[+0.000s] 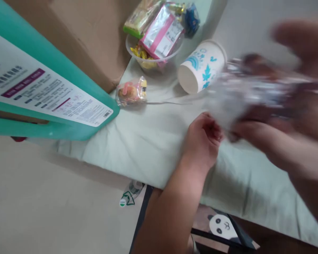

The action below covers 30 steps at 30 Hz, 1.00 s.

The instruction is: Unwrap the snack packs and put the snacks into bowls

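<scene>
My left hand is closed, its curled fingers turned away from me just above the pale green cloth. What lies inside those fingers, if anything, is hidden. Large and smeared by motion at the right, my right hand grips a shiny clear plastic packet; its contents are too blurred to tell. Behind the packet a white paper cup with blue leaf prints is tipped over. A small clear-wrapped snack with pink and yellow parts lies further left.
A clear plastic bowl heaped with wrapped snacks stands at the back. The large green bottle with a white label leans in from the left, before a cardboard box. Below the cloth's edge are a plastic bottle and a panda print.
</scene>
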Available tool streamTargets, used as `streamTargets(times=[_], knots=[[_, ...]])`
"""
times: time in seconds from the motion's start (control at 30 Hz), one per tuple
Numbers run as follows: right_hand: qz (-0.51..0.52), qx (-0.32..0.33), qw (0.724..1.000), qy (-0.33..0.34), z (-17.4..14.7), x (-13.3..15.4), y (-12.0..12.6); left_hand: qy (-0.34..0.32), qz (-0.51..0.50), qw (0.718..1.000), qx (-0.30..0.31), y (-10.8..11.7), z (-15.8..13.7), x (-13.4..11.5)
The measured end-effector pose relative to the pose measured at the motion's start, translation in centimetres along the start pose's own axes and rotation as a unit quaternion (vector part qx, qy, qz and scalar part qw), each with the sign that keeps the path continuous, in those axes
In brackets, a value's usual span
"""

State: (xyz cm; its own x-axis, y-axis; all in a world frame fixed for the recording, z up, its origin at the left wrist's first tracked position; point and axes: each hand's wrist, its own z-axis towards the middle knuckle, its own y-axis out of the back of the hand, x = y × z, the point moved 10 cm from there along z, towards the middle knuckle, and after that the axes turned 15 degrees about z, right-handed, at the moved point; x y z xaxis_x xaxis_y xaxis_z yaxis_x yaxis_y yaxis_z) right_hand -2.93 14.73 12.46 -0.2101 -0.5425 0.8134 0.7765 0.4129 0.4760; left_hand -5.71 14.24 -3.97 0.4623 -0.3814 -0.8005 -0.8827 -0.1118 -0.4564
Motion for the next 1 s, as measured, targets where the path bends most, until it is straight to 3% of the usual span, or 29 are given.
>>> streamTargets(times=[0.07,0.13,0.2,0.33,0.4,0.53,0.67,0.73,0.8,0.9,1.0], knots=[[0.008,-0.156,0.987,-0.026,-6.0,-1.3,4.6,0.044,-0.062,0.997,0.021,-2.0,-0.5,1.0],[0.013,-0.295,0.953,-0.062,-12.2,-3.7,8.0,0.075,-0.034,0.995,0.063,-4.7,-1.1,1.9],[0.021,-0.346,0.933,-0.100,-16.7,-6.3,9.2,0.072,0.032,0.992,0.094,-7.4,-1.5,2.8],[0.040,-0.319,0.938,-0.127,-20.1,-9.2,10.2,0.106,0.033,0.975,0.195,-13.0,-2.4,6.0],[0.026,-0.276,0.956,-0.098,-20.1,-8.7,11.1,0.084,0.021,0.977,0.197,-14.4,-2.1,6.5],[-0.078,-0.220,0.968,-0.095,-20.3,-7.8,14.6,0.006,0.054,0.993,0.104,-13.9,-0.2,6.0],[-0.238,-0.200,0.915,-0.257,-23.0,-10.8,18.3,0.017,0.054,0.998,0.034,-12.3,0.6,6.4],[-0.295,-0.152,0.884,-0.329,-24.6,-12.9,18.8,0.047,0.051,0.997,0.028,-12.0,0.7,7.0],[-0.318,-0.122,0.870,-0.357,-25.7,-14.3,18.9,0.058,0.056,0.996,0.024,-12.0,0.8,7.2],[-0.307,-0.120,0.876,-0.351,-26.2,-15.0,19.2,0.037,0.068,0.997,0.023,-12.4,1.0,6.8],[-0.237,-0.132,0.900,-0.342,-25.7,-14.7,19.4,0.023,0.070,0.997,0.032,-13.2,1.3,6.6]])
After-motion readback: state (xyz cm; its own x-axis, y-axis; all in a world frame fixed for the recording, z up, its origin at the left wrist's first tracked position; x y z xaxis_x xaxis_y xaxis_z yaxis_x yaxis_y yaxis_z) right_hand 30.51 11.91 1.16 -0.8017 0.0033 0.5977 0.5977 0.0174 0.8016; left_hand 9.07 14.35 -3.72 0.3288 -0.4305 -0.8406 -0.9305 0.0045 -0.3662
